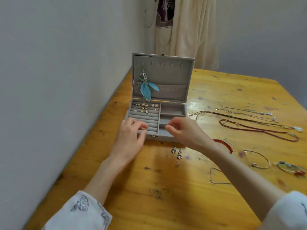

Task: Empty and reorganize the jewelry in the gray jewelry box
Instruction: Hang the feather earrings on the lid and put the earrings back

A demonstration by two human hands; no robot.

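Hands over jewelry box (172, 107): left hand (131, 138) relaxed on ring rolls, right hand (184, 131) pinching

A glossy, knotted yellow-wood bench (166, 188) stands pushed against a plain grey wall (58, 63). In the far corner, a cream robe (191, 30) hangs over a purple-printed garment (164, 10).

This looks like a room in a home, likely a bedroom or dressing corner. A worn, stained wooden table (166, 188) stands against a plain grey wall (58, 63), and beyond the hands a cream robe (187, 30) hangs in the corner. A box (166, 77) of earrings sits open at the hands, with necklaces (259, 128) to their right.
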